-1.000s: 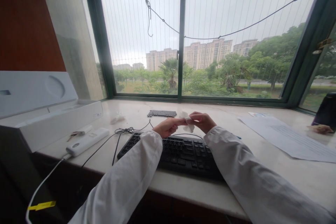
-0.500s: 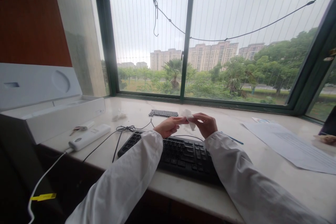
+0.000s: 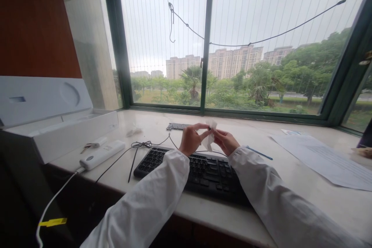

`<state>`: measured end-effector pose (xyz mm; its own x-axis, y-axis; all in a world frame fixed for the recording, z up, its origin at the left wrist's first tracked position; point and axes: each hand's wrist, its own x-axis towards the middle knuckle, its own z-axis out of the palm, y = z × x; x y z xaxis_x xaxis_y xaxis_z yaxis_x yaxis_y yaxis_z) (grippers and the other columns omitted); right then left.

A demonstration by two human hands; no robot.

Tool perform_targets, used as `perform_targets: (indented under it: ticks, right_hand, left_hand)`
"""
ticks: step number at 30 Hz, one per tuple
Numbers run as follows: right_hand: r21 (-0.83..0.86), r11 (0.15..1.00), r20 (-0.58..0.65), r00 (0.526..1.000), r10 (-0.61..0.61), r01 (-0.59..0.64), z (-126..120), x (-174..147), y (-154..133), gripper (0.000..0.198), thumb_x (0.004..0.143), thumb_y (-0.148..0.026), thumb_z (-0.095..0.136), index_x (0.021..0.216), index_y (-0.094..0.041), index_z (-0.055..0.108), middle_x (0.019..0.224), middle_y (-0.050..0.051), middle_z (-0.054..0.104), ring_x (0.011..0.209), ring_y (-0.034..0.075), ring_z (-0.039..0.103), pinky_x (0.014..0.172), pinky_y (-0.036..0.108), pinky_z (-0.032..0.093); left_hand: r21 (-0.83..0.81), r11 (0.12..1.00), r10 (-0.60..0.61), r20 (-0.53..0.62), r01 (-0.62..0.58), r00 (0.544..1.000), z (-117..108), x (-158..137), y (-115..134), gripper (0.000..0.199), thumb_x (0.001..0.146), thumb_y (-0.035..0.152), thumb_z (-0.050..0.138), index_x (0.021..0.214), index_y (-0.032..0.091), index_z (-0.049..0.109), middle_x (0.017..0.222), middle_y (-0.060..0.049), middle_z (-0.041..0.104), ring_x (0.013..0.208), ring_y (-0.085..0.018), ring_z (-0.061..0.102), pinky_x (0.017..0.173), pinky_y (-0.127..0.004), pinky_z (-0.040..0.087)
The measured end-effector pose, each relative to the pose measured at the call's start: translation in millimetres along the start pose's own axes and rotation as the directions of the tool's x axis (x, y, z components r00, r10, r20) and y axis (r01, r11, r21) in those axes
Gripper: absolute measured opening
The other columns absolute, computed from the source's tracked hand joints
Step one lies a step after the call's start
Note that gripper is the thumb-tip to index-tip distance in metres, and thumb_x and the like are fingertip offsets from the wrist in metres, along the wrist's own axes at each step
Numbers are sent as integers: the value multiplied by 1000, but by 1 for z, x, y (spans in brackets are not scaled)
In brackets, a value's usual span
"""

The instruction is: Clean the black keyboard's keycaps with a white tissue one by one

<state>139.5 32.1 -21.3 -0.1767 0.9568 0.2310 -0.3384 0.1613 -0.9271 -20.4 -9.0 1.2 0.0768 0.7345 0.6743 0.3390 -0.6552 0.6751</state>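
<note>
My left hand (image 3: 191, 139) is closed in a pinch on a small black keycap (image 3: 209, 128), partly covered by fingers and tissue. Facing it, my right hand (image 3: 228, 143) pinches a crumpled white tissue (image 3: 209, 145) that wraps around the keycap and hangs down. Both hands are raised over the back edge of a black keyboard (image 3: 206, 172). Its left part shows bare sockets without caps, while caps sit on part of the right side. Behind my left hand, black keycaps (image 3: 175, 126) lie in close rows on the white counter, partly hidden by that hand.
A tied black cable (image 3: 141, 144) lies left of the keyboard. Further left are a white power bank (image 3: 102, 153) with a cable, a key (image 3: 85, 148) and an open white box (image 3: 78, 131). On the right are a blue pen-like stick (image 3: 260, 152) and paper sheets (image 3: 322, 159).
My left hand has turned upright and risen, and a small black keycap now shows at its fingertips. The tissue hangs lower between the hands. The camera view has shifted slightly.
</note>
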Motion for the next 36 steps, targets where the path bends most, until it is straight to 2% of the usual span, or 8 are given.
perform_targets:
  ticks: [3,7,13,19,23,26,31,36]
  right_hand:
    - [39,999,6,999,35,-36,1,0,1,43,49,-45,88,81,-17,78,80,5,74,71,15,65,75,29,53]
    - [49,998,-11,999,30,-29,0,0,0,42,46,-44,90,77,-18,78,78,4,74,70,15,64,76,30,53]
    - [-45,999,-49,999,-20,18,-3,-2,-4,42,41,-42,91,72,-18,77,75,5,74,73,18,64,76,32,51]
    - [-226,969,6,994,-105,103,-6,-1,-3,49,53,-52,84,86,-16,78,85,8,75,82,23,65,76,35,49]
    - [-379,912,85,988,-131,154,-8,0,-6,59,60,-63,75,93,-13,76,84,9,74,78,22,63,71,33,47]
    - [-417,890,118,982,-145,181,-5,-1,-9,66,61,-68,71,95,-12,75,82,8,73,75,21,61,69,31,45]
    - [-424,891,49,986,-159,164,-5,2,-11,69,58,-73,69,88,-11,74,74,7,70,67,18,57,64,30,43]
    - [-489,866,-94,981,-169,102,-27,13,-14,70,57,-76,66,85,-13,72,72,8,69,60,17,54,59,31,43]
  left_hand:
    - [47,999,16,2,-16,1000,0,-1,0,29,82,41,66,101,21,73,104,-5,73,44,-6,57,38,-19,39]
    - [31,999,11,24,-12,1000,2,-1,-4,31,82,45,65,103,22,72,107,-5,72,41,-5,56,34,-19,38]
    - [-15,1000,24,43,-23,999,3,1,-12,32,78,45,69,97,19,71,102,-5,72,45,-7,58,30,-18,38]
    - [-16,1000,27,13,-27,1000,1,2,-11,31,75,46,72,86,18,67,89,-2,73,38,-5,53,34,-18,37]
    - [3,1000,24,1,-24,1000,1,2,-8,34,71,45,75,90,18,66,90,-2,73,38,-5,53,37,-19,38]
    - [23,999,33,7,-33,999,0,1,-6,34,72,43,75,95,20,67,92,-2,73,40,-4,52,40,-19,40]
    - [54,998,41,-7,-40,999,-1,1,-3,31,77,45,70,94,20,67,95,-2,73,42,-4,52,44,-20,41]
    - [71,996,60,-23,-58,998,-2,1,-2,26,80,44,67,92,21,68,97,-1,72,42,-4,54,44,-20,41]
